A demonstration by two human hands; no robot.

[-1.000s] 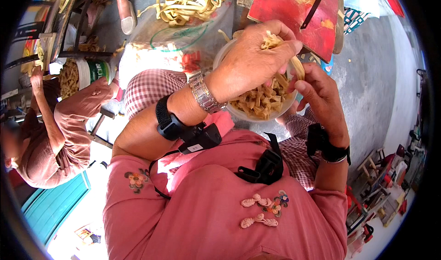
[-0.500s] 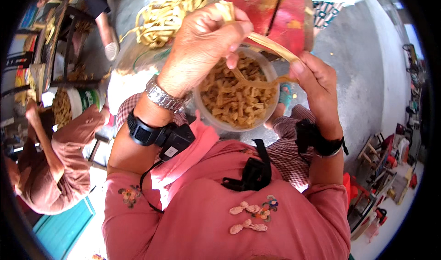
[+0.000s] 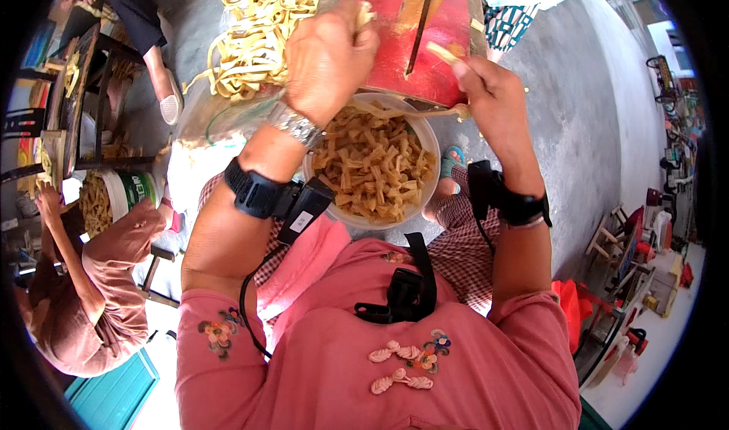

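Note:
A white bowl (image 3: 427,135) full of short tan strips (image 3: 372,164) rests on my lap. My left hand (image 3: 328,58) hovers above its far rim, fingers closed on a pale strip that pokes out near the red slicer board (image 3: 387,39). My right hand (image 3: 490,88) is to the right of the bowl, pinching another pale strip at the board's lower right corner. The red board has a dark slot with a blade down its middle. Both wrists wear black bands, and the left also has a metal watch.
A heap of long yellow strips (image 3: 250,35) lies on clear plastic beyond the bowl at the left. A person in brown (image 3: 91,278) sits at the left beside a bucket of strips (image 3: 99,198). Grey concrete floor (image 3: 585,126) runs to the right, with stools at the far right.
Both hands have lifted away from the bowl toward the red board. The left hand moved up from the bowl's contents, and the bowl now shows fully.

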